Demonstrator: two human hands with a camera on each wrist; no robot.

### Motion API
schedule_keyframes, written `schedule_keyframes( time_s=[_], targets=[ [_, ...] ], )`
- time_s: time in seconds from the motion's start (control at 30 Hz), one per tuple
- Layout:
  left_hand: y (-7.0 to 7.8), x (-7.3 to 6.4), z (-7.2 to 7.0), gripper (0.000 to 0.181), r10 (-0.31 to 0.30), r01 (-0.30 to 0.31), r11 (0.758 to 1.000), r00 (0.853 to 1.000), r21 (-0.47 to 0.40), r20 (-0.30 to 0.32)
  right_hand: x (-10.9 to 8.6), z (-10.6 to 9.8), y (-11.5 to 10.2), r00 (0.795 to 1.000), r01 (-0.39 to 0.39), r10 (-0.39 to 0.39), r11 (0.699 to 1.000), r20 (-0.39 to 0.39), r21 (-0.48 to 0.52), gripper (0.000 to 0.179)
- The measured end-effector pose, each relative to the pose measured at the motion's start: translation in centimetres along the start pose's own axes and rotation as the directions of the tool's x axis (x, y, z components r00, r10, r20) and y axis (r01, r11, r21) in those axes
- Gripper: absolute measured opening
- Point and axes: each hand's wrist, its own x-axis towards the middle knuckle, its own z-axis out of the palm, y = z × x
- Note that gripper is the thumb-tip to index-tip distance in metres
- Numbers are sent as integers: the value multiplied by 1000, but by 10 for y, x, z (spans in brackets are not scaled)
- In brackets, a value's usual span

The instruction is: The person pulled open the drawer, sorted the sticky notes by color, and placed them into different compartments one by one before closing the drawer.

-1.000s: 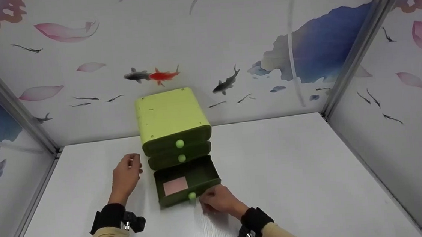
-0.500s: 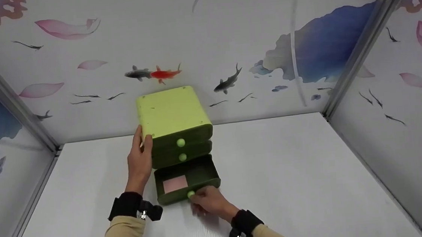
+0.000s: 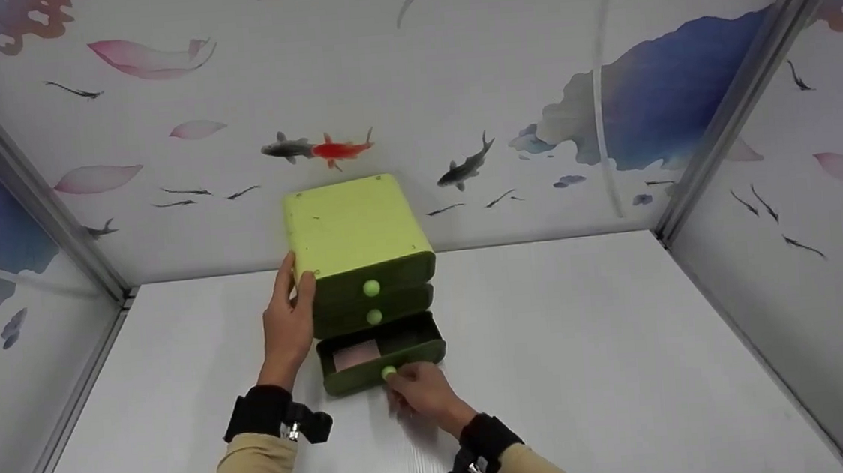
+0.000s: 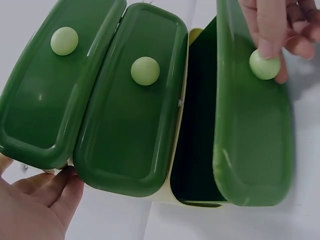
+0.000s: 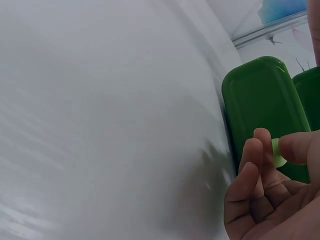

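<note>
A small cabinet with a lime-yellow top (image 3: 356,223) and dark green drawers stands against the back wall. Its bottom drawer (image 3: 350,381) is pulled partway out, with a pink square (image 3: 356,354) lying inside at the left. The upper two drawers look closed. My right hand (image 3: 426,394) pinches the round light-green knob (image 4: 265,66) of the bottom drawer between thumb and finger, also seen in the right wrist view. My left hand (image 3: 289,326) rests along the cabinet's left side, its fingers fairly straight; some fingertips are hidden behind the cabinet in the left wrist view.
The cabinet stands on a white table (image 3: 590,373). A white back wall (image 3: 348,69) printed with fish and petals rises close behind it. Side panels (image 3: 804,221) with metal corner posts enclose the table left and right.
My left hand has come from beside the cabinet to touch its left side. My right hand has taken the knob, and the bottom drawer has slid partway inward.
</note>
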Motion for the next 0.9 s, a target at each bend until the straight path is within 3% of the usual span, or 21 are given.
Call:
schedule_keyframes(
  time_s=[0.27,0.5,0.9],
  targets=[
    [-3,-1,-1,66,-5,5,1000,1000,2,-11,19,1,-5,1000,-13,13,1000,-24,17,29],
    [-1,0,2,65,4,-4,1000,1000,-15,-13,33,2,-13,998,-16,13,999,-68,-41,32],
    [-1,-2,3,65,11,-12,1000,999,-20,-51,48,6,-17,997,-33,29,998,-72,-55,35]
  ],
)
